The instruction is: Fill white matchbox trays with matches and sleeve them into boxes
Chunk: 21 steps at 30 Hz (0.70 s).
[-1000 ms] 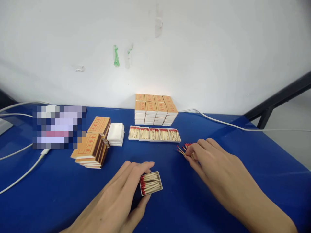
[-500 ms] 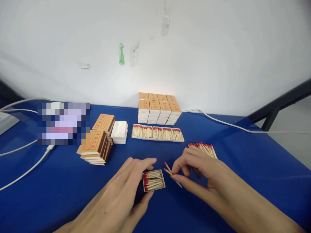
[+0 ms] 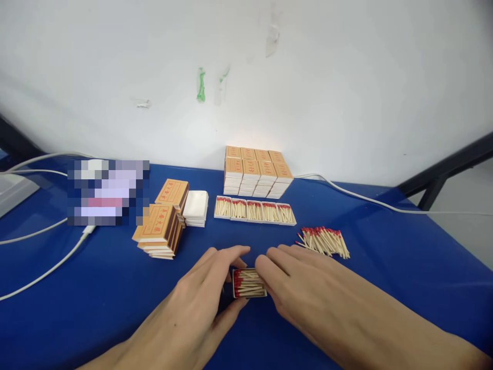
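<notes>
A small white tray of red-tipped matches [image 3: 246, 283] lies on the blue table [image 3: 96, 313] in front of me. My left hand [image 3: 204, 293] grips its left end between thumb and forefinger. My right hand [image 3: 300, 282] reaches in from the right, fingers stretched flat over the tray's right end; I see no match between them. A loose pile of matches [image 3: 325, 241] lies to the right, just beyond my right hand.
A row of several filled trays [image 3: 254, 210] sits behind, with a block of stacked matchboxes [image 3: 257, 172] by the wall. Orange sleeves [image 3: 164, 223] and empty white trays [image 3: 195, 206] stand at left. White cables [image 3: 46, 267] cross the table's left side.
My right hand left the loose pile with a couple of matches pinched, carried them left, and now rests over the tray. My left hand stayed on the tray.
</notes>
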Motion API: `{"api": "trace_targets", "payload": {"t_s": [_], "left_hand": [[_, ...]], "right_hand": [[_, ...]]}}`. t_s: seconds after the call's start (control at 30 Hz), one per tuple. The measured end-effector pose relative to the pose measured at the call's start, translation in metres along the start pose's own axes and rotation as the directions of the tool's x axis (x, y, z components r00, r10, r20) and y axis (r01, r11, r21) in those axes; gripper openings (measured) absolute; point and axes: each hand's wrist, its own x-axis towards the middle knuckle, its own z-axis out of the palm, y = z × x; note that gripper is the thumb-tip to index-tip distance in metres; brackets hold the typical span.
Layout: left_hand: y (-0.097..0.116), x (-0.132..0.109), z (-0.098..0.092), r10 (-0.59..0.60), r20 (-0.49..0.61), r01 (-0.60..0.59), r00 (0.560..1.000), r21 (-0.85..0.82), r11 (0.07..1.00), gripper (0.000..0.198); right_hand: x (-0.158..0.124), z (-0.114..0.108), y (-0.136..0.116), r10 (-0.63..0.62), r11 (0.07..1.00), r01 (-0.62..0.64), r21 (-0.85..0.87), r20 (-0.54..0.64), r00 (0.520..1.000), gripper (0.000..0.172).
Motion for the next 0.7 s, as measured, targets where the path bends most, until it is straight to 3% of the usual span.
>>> {"api": "trace_targets", "payload": {"t_s": [0.2,0.33,0.43,0.53,0.6,0.7], "left_hand": [[0.002,0.003,-0.002,0.009,-0.007,-0.009,1.000,-0.016,1.000,0.067],[0.002,0.001,-0.001,-0.007,0.003,0.007,1.000,0.003,1.000,0.068],[0.006,0.001,-0.003,-0.004,-0.016,0.005,1.000,0.028,1.000,0.061],[0.014,0.002,-0.010,-0.001,-0.058,0.004,0.998,0.059,0.998,0.032],[0.019,0.002,-0.015,-0.007,-0.081,0.014,0.997,0.081,0.997,0.016],[0.020,0.004,-0.020,-0.033,-0.076,0.041,0.997,0.112,0.993,0.012]], "right_hand": [[0.005,-0.004,0.000,-0.050,0.996,0.052,0.071,-0.025,0.998,0.038],[0.004,0.000,0.007,0.044,0.958,-0.047,0.284,0.014,0.999,0.035],[0.002,0.001,0.011,0.172,0.841,-0.190,0.507,0.083,0.982,0.029],[0.000,-0.001,0.013,0.254,0.696,-0.282,0.660,0.140,0.957,0.023],[0.001,-0.001,0.015,0.291,0.612,-0.313,0.726,0.160,0.943,0.021],[0.001,0.004,0.015,0.332,0.535,-0.315,0.784,0.147,0.932,0.018]]}}
